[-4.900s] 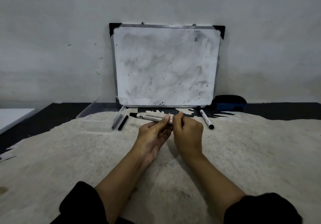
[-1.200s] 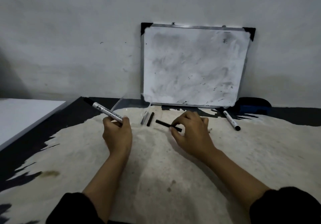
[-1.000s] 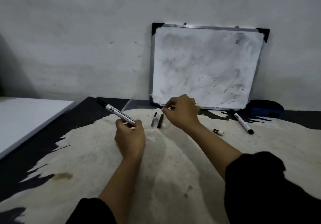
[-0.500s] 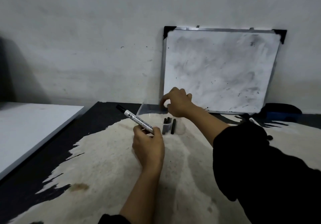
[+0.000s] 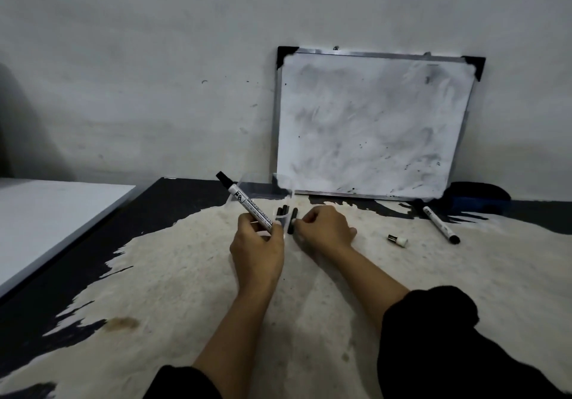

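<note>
Grips marker (image 5: 247,205) with curled fingers of left hand (image 5: 257,250), tilted, black end up-left above table (image 5: 154,275). Pinches refill (image 5: 292,224) lying on table with fingertips of right hand (image 5: 325,228), just beside marker, before whiteboard (image 5: 371,126).

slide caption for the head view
Left hand grips a marker while the right hand pinches a black stick, smudged whiteboard behind
</note>
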